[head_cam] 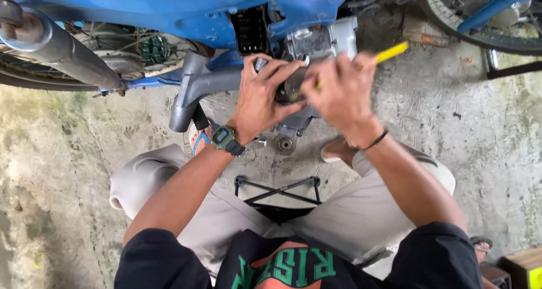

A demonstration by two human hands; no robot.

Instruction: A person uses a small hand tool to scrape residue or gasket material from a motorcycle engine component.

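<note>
A person sitting low on a small folding stool (278, 194) is working at the engine (316, 43) of a blue motorcycle (186, 9), both bare hands raised to the metal casing just below the frame. The left hand (261, 94), a dark green wristwatch (226, 138) on its wrist, is curling its fingers around a dark, rounded part (289, 87) on the side of the engine and appears to be bracing it. The right hand (339, 88) is closing around a yellow-handled tool (390, 52), whose handle is sticking out up and to the right of the engine; the working tip is hidden behind the fingers, so whether it is seated on a fastener cannot be told.

Judging by the grip, the step in hand is working on something at the engine's side cover, with one hand steadying and the other driving. The next move would seem to call for keeping the tool square to its seat and the dark part held firm, since a slip here would send the tip into the fingers beside it.

Below the engine, a small round metal piece (284, 144) is lying on the floor between the person's sandalled feet. Left of the engine, the grey exhaust pipe (53, 46) is running across a spoked rear wheel (121, 55). Right of the engine, a second wheel (480, 26) is showing at the frame's edge. The floor (68, 153) is rough, stained concrete, greenish in patches, with a yellow-edged box (528, 266) at the far lower right of the engine.
</note>
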